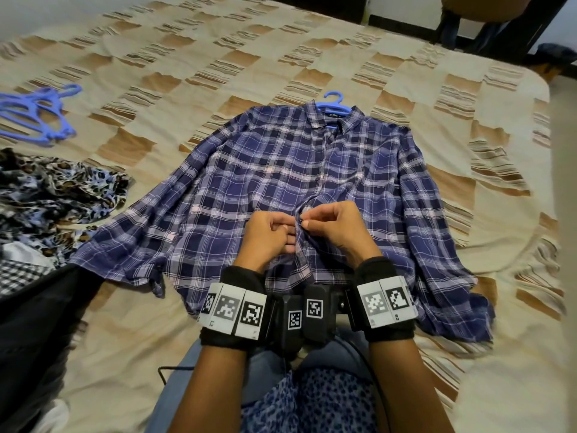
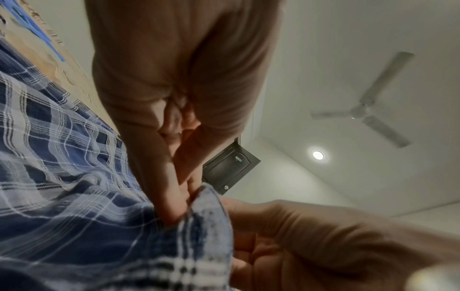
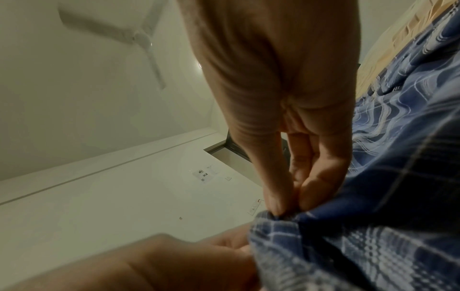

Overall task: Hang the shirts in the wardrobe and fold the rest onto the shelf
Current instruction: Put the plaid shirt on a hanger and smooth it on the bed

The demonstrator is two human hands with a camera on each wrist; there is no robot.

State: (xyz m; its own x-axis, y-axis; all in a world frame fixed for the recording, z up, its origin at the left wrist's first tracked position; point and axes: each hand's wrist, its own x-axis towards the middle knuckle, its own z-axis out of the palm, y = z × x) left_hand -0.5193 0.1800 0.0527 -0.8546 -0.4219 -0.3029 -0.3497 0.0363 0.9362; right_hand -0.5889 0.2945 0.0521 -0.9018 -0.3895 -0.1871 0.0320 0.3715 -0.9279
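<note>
A blue plaid shirt (image 1: 281, 170) lies spread face up on the bed, with a blue hanger (image 1: 333, 103) inside its collar and the hook poking out past it. My left hand (image 1: 274, 229) and right hand (image 1: 331, 226) meet at the front placket low on the shirt. Each pinches a raised fold of the fabric edge there. In the left wrist view, the left hand's fingers (image 2: 171, 208) nip the plaid shirt (image 2: 74, 196). In the right wrist view, thumb and fingertips (image 3: 278, 206) pinch the plaid shirt (image 3: 361, 246). Any button under the fingers is hidden.
Several spare blue hangers (image 1: 37, 112) lie at the far left of the bed (image 1: 218, 57). A leopard-print garment (image 1: 53, 195) and a checked cloth (image 1: 18, 273) are heaped at the left, beside a dark garment (image 1: 37, 323). A dark chair (image 1: 487, 29) stands beyond the bed's far right corner.
</note>
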